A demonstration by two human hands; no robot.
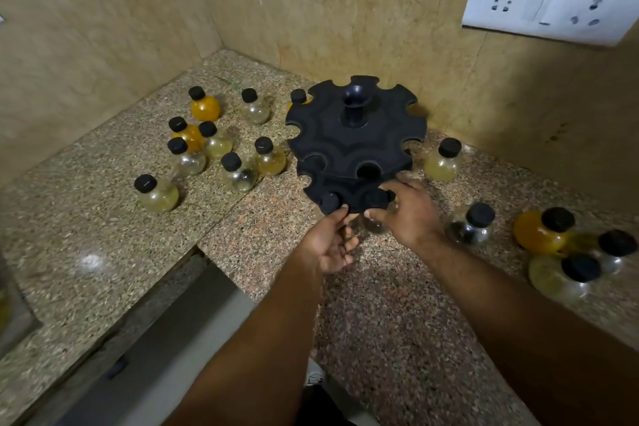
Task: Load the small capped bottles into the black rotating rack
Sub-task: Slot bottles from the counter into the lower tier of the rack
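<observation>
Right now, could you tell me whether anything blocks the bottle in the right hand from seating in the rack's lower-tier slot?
Nothing visible does. The right hand holds the clear bottle by its cap at the near edge of the black rack, already at a lower-tier notch. The left hand touches the neighbouring seated bottle, beside that notch, not across it.

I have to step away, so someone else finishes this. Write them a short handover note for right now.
Left hand: open, fingers by a capped bottle in the rack's lower front slot.
Right hand: grip on a second bottle, seating it in the next slot.
Done: about two loaded.
Left: upper slots empty; loose bottles left and right on the counter.
</observation>
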